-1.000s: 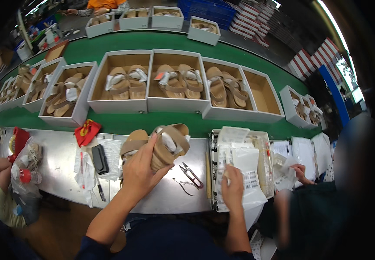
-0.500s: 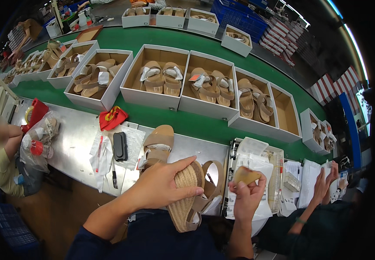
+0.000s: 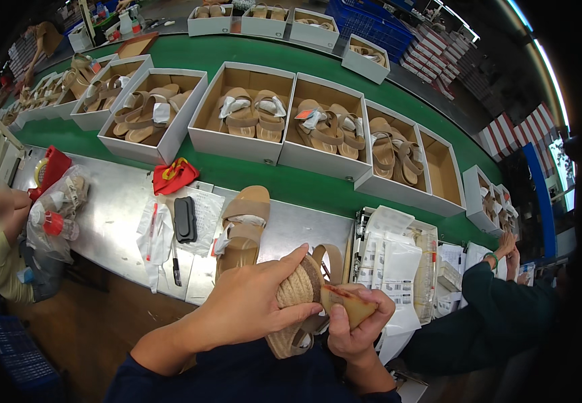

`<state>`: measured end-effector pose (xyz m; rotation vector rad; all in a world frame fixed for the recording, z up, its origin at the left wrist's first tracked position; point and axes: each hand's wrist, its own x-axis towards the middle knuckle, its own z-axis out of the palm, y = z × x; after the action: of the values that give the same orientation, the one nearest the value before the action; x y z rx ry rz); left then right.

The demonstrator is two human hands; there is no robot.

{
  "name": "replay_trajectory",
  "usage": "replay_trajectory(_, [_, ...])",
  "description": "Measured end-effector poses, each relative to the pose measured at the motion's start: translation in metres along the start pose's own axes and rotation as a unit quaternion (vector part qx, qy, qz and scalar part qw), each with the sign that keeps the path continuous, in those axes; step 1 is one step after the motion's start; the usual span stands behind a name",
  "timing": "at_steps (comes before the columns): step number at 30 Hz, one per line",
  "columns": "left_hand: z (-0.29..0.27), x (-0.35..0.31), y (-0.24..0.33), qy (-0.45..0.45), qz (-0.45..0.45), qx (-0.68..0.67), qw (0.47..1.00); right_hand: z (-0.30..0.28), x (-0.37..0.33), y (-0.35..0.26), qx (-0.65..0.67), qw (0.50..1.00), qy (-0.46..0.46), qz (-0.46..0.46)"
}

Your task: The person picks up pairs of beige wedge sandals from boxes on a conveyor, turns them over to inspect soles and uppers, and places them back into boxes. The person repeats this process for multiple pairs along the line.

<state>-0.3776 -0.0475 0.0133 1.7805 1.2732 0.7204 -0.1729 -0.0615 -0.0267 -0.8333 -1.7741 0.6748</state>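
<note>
My left hand (image 3: 240, 302) is closed round a beige sandal (image 3: 296, 285) with a woven rope wedge sole, tilted so that the sole's side faces up. Between the thumb and fingers of my right hand (image 3: 357, 336) is a translucent yellowish block (image 3: 351, 305) with a reddish-brown edge, looking like a rubber eraser. That edge meets the sandal's sole beside my left fingertips. A second beige sandal (image 3: 245, 218) lies on the metal table just beyond my left hand, white padding under its strap. Part of the held sandal's straps is hidden behind my hands.
Open white shoe boxes (image 3: 237, 144) holding sandals line the green belt (image 3: 264, 178) ahead. A black case (image 3: 185, 219), pens and a red cloth (image 3: 175, 176) lie to the left. At right stands a tray of papers (image 3: 388, 248). Co-workers sit at both sides.
My right hand has brought the yellowish block left and down onto the sandal's sole. My left hand keeps its hold. The co-worker's arms at right have shifted.
</note>
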Motion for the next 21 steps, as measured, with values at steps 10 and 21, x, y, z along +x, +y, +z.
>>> replay_trajectory(10, [0.003, -0.012, 0.016, 0.012, 0.041, 0.078, 0.996, -0.010, 0.040, -0.035, -0.160, 0.987, -0.022, -0.005])
replay_trajectory(21, [0.020, -0.019, 0.016, 0.010, 0.053, 0.122, 0.991, -0.001, 0.093, -0.031, -0.187, 0.928, -0.242, 0.213])
